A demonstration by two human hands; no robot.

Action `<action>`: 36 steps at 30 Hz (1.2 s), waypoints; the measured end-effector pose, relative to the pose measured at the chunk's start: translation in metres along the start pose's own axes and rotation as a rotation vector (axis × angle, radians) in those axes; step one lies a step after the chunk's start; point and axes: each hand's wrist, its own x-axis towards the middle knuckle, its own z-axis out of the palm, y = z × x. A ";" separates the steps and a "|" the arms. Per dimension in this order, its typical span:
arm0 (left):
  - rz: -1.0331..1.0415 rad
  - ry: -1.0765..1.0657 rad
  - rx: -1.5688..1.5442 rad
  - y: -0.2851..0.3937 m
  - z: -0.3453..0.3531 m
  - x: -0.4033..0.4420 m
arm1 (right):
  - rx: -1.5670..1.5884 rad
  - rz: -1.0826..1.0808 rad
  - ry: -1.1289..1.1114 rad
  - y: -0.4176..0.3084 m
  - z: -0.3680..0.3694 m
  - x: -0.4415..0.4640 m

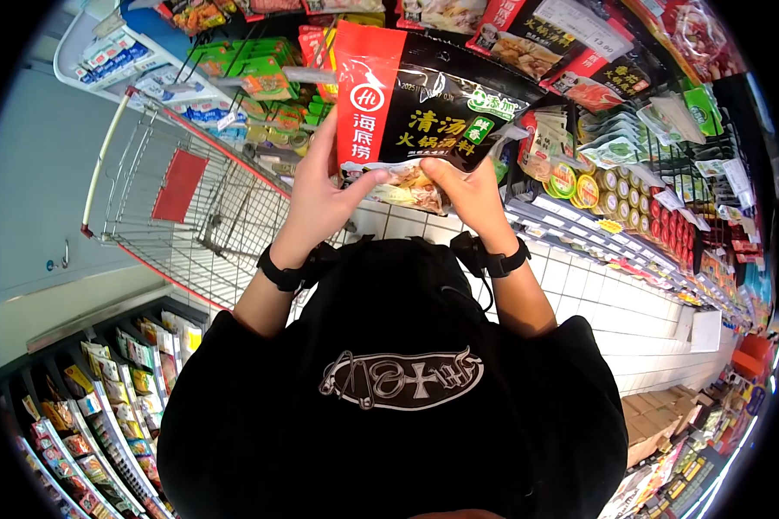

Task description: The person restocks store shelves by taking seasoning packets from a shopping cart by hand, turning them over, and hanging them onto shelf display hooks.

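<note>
Both my hands hold up a black and red packet of hot pot soup base [441, 108] in front of the shelves. Its printed front faces me, with yellow Chinese lettering and a red strip on the left. My left hand [327, 186] grips the lower left edge, thumb on the front and fingers hidden behind. On the lower right, my right hand [472, 195] pinches the packet the same way, its thumb over the food picture. A black band circles each wrist.
An empty-looking wire shopping cart [190, 186] with a red panel stands at the left. Similar packets [524, 43] hang behind and above. Jars and tins [619, 195] line the right shelf. Cardboard boxes [653, 419] are stacked at lower right, and another shelf [104, 406] stands at lower left.
</note>
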 end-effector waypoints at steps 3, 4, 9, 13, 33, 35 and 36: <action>0.076 0.098 0.113 0.011 -0.005 0.037 | -0.082 -0.023 0.153 -0.004 -0.008 0.006; 0.092 0.160 0.078 0.018 -0.008 0.050 | -0.116 -0.026 0.188 -0.005 -0.012 0.009; 0.422 0.057 0.309 0.044 0.004 0.103 | -0.189 -0.101 0.249 -0.005 -0.026 0.021; 0.464 0.035 0.574 0.020 0.017 0.142 | -0.202 -0.121 0.276 -0.007 -0.035 0.038; 0.904 0.354 0.517 0.024 0.035 0.170 | -0.147 -0.316 0.226 -0.012 -0.040 0.092; 0.882 0.357 0.518 0.024 0.035 0.170 | -0.238 -0.209 0.194 -0.019 -0.039 0.091; 0.883 0.362 0.523 0.025 0.034 0.170 | -0.236 -0.212 0.188 -0.018 -0.039 0.093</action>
